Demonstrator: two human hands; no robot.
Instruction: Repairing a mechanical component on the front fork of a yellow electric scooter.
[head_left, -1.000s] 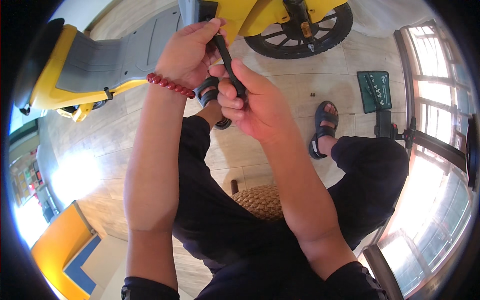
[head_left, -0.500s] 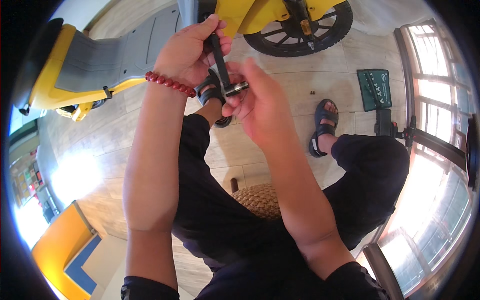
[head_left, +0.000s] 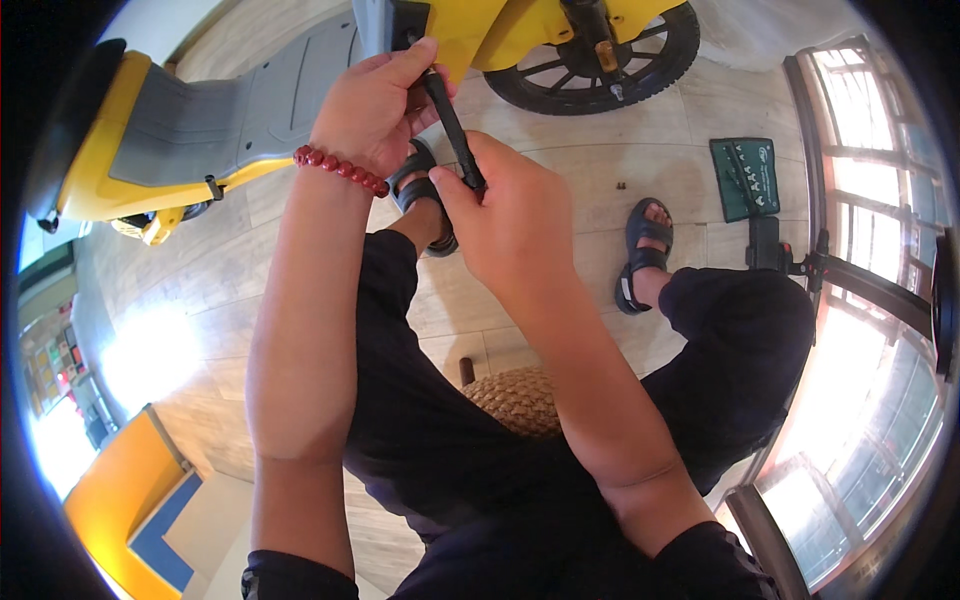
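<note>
A socket wrench (head_left: 449, 122) with a slim black handle slants between my two hands. My left hand (head_left: 375, 105), with a red bead bracelet at its wrist, closes around the upper end of the handle. Lower and to the right, my right hand (head_left: 520, 205) wraps the other end, its thumb lying along the tool; the silver socket there is hidden by the fingers. Just beyond my left hand stands the yellow and grey scooter (head_left: 235, 105), its black-rimmed wheel (head_left: 600, 90) to the right. Both hands are apart from the wheel.
Two tiny dark pieces (head_left: 621, 185) lie on the wooden floor near my right sandal (head_left: 645, 240). A green tool pouch (head_left: 746, 178) sits by the window frame at right. I sit on a woven stool (head_left: 515, 400). A yellow panel (head_left: 125, 490) stands at lower left.
My right hand has turned and closed around the silver end of the wrench, which showed between its fingers before. My left hand has stayed almost in place.
</note>
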